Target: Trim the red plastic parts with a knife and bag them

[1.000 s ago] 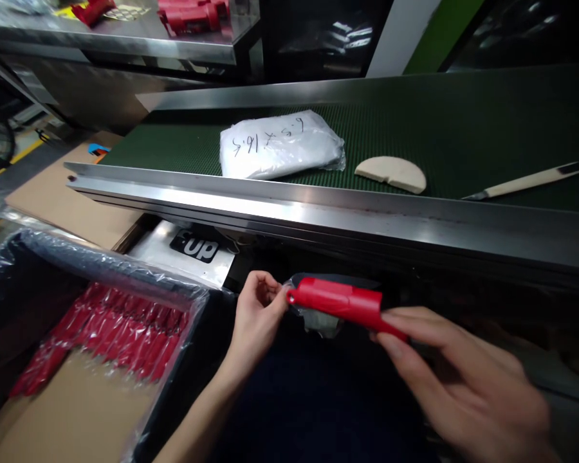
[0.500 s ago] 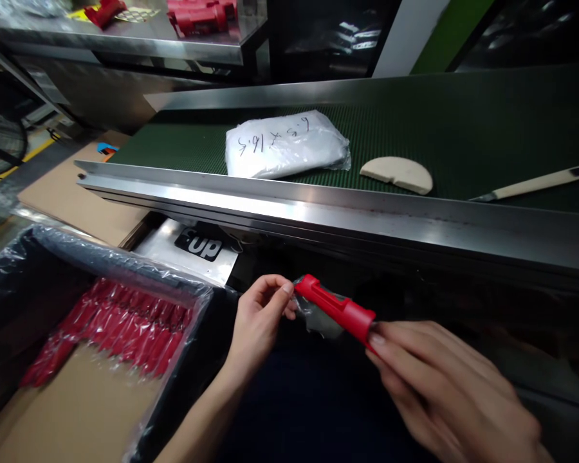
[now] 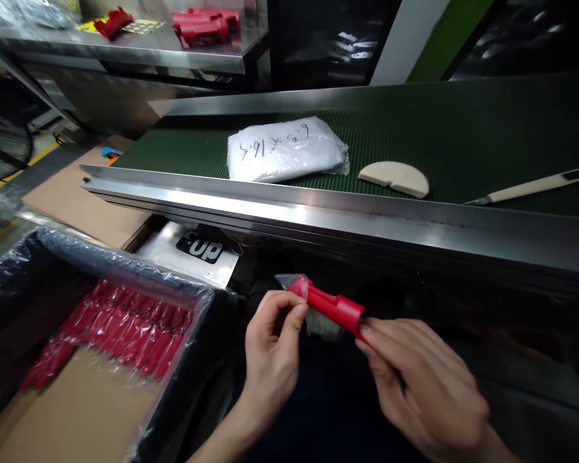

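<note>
Right hand (image 3: 415,392) pinches red plastic part (image 3: 332,307), tip inside clear sleeve (image 3: 299,286) pinched by left hand (image 3: 270,347); bagging begun, one row done in lined carton (image 3: 101,321)

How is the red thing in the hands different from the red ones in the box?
The red piece is single, pinched by the right hand, its tip entering a clear bag held by the left hand. The bagged red pieces lie in a row, untouched, inside the lined box. Both are red.
</note>
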Demonstrator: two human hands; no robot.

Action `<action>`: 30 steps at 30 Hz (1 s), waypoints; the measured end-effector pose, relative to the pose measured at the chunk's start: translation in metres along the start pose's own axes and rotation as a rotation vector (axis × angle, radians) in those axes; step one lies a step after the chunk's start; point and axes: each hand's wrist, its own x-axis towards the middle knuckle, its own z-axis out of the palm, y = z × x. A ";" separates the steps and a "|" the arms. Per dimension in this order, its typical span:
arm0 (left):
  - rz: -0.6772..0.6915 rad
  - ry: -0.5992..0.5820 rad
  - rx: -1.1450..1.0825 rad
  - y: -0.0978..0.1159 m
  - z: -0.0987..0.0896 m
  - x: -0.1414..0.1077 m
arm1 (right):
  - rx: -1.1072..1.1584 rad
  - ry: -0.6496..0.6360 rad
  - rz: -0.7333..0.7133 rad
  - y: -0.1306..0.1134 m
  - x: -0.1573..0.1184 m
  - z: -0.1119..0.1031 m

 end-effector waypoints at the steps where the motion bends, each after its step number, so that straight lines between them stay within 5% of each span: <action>1: 0.008 0.014 -0.001 -0.002 0.003 -0.004 | 0.029 0.080 0.127 -0.006 -0.001 0.004; 4: 0.025 0.017 0.001 -0.011 0.012 -0.015 | 0.173 0.206 0.529 -0.023 -0.004 0.016; 6: 0.058 0.005 0.023 -0.014 0.013 -0.021 | 0.271 0.163 0.625 -0.026 -0.005 0.022; 10: 0.196 -0.032 0.126 -0.010 0.003 -0.023 | 0.262 0.011 0.304 -0.011 -0.001 0.019; 13: 0.297 -0.093 0.236 -0.003 -0.007 -0.015 | 0.211 -0.206 0.006 0.008 0.005 0.010; 15: 0.403 -0.146 0.308 -0.003 -0.012 -0.010 | 0.178 -0.355 -0.066 0.016 0.010 0.006; 21: 0.744 -0.365 0.513 -0.010 -0.015 -0.019 | 0.240 -0.624 -0.036 0.020 0.013 0.010; 26: 0.565 -0.289 0.390 -0.005 -0.019 -0.025 | 0.361 -0.692 0.011 0.018 -0.002 0.009; 30: 0.425 -0.246 0.297 -0.007 -0.030 -0.017 | 0.361 -0.535 0.096 0.017 -0.017 0.015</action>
